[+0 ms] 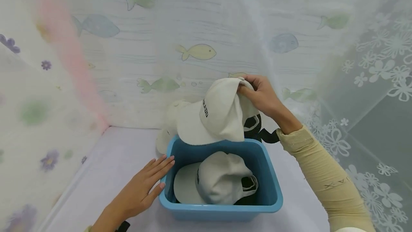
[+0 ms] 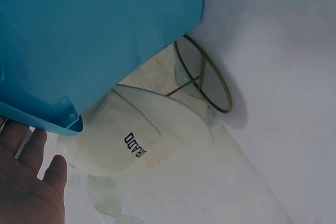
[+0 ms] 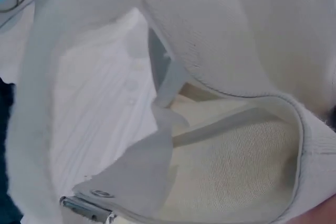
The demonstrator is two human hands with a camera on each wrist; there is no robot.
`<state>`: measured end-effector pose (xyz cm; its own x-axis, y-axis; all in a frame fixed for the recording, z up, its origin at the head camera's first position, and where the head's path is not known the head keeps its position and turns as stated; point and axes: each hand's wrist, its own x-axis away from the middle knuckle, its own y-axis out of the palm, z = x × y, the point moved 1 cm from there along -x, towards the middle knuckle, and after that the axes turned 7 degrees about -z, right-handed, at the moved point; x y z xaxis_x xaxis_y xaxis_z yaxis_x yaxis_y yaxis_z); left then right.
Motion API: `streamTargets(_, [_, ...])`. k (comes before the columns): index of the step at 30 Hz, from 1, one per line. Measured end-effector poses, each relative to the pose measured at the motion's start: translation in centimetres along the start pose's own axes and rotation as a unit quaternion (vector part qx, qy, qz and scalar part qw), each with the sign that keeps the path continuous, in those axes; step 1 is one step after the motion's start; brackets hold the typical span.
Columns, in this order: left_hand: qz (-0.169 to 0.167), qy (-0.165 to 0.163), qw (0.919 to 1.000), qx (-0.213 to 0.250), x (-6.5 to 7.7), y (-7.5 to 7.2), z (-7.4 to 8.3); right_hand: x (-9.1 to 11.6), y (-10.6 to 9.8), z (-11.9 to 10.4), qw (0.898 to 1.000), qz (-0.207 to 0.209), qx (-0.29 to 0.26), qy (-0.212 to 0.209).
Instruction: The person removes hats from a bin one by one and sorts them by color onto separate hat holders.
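Note:
My right hand [image 1: 262,94] pinches a white baseball cap [image 1: 222,114] with dark lettering at its crown and holds it over the back rim of a blue plastic bin [image 1: 222,208]. The brim points left. Close up in the right wrist view are the cap's fabric [image 3: 236,166] and a metal strap buckle [image 3: 86,209]. A second white cap [image 1: 222,178] lies inside the bin, brim to the left, on something dark. Fingers straight, my left hand [image 1: 138,185] touches the bin's left rim; the left wrist view shows it beside the blue wall [image 2: 105,35].
Behind the bin, partly hidden by the held cap, are a pale rounded object [image 1: 164,140] and a black strap-like item [image 1: 268,136]. A brass-coloured wire ring [image 2: 218,90] with crossing bars stands there too. Fish-patterned sheeting [image 1: 154,53] hangs behind the white surface [image 1: 128,146].

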<state>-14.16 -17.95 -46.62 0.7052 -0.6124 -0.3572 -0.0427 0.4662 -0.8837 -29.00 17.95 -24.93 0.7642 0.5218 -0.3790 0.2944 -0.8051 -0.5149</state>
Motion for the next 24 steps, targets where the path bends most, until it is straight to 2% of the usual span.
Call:
streamTargets(5, [-0.002, 0.008, 0.9999, -0.012, 0.0, -0.1, -0.2, -2.0, 0.3, 0.7, 0.999, 0.028, -0.020, -0.001])
streamTargets(11, [-0.021, 0.015, 0.9990, -0.035, 0.0, -0.5, -0.4, -4.0, 1.1, 1.6, 0.996, 0.073, -0.053, -0.012])
streamTargets(17, [-0.027, 0.031, 0.9978, -0.052, -0.3, -0.9, -0.4, -6.1, 2.1, 2.1, 0.991, 0.082, -0.095, -0.042])
streamTargets(24, [-0.034, 0.033, 0.9981, -0.040, -0.3, -0.9, 0.0, -8.9, 4.1, 1.9, 0.982, 0.084, -0.146, -0.086])
